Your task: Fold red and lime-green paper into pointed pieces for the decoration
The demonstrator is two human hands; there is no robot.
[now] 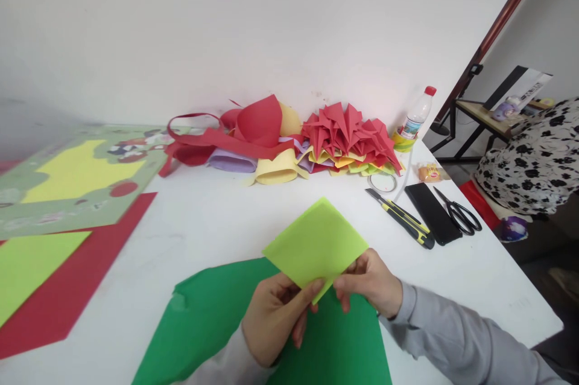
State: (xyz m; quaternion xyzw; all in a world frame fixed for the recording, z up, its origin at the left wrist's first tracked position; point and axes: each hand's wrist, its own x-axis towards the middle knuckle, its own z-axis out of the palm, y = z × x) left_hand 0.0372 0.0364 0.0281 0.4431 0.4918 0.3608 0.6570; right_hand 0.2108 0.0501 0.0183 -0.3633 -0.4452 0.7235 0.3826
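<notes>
A folded square of lime-green paper (pixel 319 243) is held up between both hands, one corner pointing away from me. My left hand (pixel 280 315) pinches its near corner, the thumb lying on top and the fingers underneath. My right hand (pixel 368 282) grips the near right edge, its thumb and fingers closed at the paper; some fingertips are hidden behind it. Beneath both hands, a large dark green paper sheet (pixel 217 312) lies on the white table, its far left corner creased.
At the back lie red folded-paper pieces (pixel 341 128) and red, purple and yellow paper rolls (pixel 275 169). To the right are a utility knife (pixel 402 219), black case (pixel 433 214), scissors (pixel 460 213) and bottle (pixel 414 119). Red paper (pixel 104 258) and a decorated board (pixel 90 210) lie left. Someone in patterned clothing (pixel 534 162) is at far right.
</notes>
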